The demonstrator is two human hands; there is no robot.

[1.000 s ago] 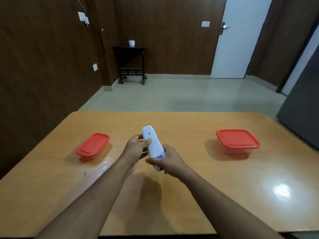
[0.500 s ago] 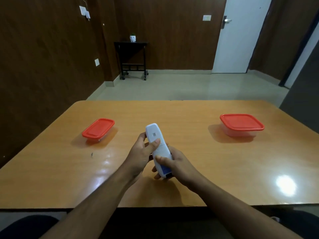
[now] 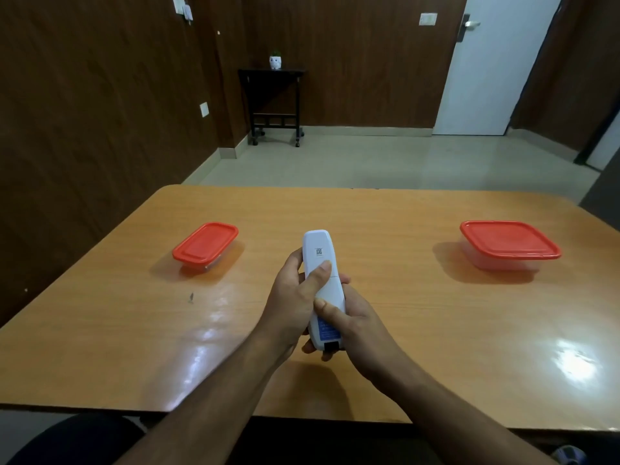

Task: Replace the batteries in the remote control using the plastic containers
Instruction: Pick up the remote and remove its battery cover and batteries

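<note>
I hold a white remote control back side up above the middle of the wooden table. A small code sticker sits near its far end and a blue label near its near end. My left hand grips its upper half, thumb pressed on the back cover. My right hand wraps its lower half, thumb on the cover. Two clear plastic containers with red lids stand on the table: a small one at the left and a larger one at the right. Both lids are on.
A small dark mark lies on the table left of my hands. Beyond the table are a tiled floor, a black side table with a small white pot, and a white door.
The view has tilted down, and the remote sits slightly nearer the table's front edge, still gripped by both hands. A dark gap now shows at its near end. The containers have not moved.
</note>
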